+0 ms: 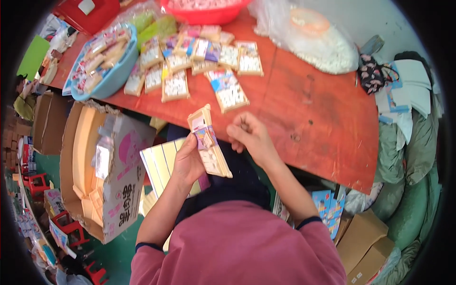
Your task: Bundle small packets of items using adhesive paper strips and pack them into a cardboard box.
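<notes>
Red-brown worktop [308,123] across the far side, pale wall [389,23] beyond at the right. Left grip [186,161]: closed on one slim cream tray [210,151], thumb along its left edge. Tray is tilted, raised just off the near edge of the worktop, a purple-and-white paper band [206,136] around its middle, white pieces showing nearer me. Right grip [251,135]: fingers curled in, just right of the tray and apart from it; I cannot tell whether anything small is pinched there.

On the worktop, far from me, a loose cluster of banded trays [176,87]; one separate tray [230,95] lies nearer, to their right. Blue basin [127,66] at left, heaped with more packets. Red basin [204,18] at the far edge, pale pink contents. Clear bag [327,52] of white pieces, far right. Below the worktop at left, an open carton [124,185] holds cream trays [86,142].
</notes>
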Motion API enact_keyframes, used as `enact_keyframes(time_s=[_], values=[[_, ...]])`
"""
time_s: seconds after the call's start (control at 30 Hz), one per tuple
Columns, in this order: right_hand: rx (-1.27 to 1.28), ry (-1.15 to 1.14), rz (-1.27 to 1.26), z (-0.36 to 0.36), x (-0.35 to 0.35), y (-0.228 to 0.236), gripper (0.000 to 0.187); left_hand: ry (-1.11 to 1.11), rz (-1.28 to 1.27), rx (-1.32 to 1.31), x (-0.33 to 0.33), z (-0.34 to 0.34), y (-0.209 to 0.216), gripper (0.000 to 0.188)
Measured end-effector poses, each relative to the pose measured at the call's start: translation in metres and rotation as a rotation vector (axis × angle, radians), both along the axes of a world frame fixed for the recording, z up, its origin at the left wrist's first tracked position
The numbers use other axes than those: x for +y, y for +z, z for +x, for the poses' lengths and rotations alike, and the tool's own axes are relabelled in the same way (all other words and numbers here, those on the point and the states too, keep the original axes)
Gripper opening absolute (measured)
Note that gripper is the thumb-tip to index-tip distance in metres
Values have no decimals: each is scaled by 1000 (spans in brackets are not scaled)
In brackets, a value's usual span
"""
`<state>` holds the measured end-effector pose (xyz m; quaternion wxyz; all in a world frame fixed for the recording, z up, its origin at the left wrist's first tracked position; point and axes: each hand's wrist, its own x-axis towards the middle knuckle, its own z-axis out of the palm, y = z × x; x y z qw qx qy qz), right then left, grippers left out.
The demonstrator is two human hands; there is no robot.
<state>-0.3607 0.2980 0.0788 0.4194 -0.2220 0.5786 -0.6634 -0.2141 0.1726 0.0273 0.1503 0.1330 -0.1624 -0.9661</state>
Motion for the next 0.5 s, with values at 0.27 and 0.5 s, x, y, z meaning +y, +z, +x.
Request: enact_keyframes(time_s=[0.27,0.5], values=[[-30,225,125,31,15,-18,14,281,-407,-93,-106,-103,72,37],[633,276,161,68,2,-65,24,643,-1299,-455,-128,-58,66,68]])
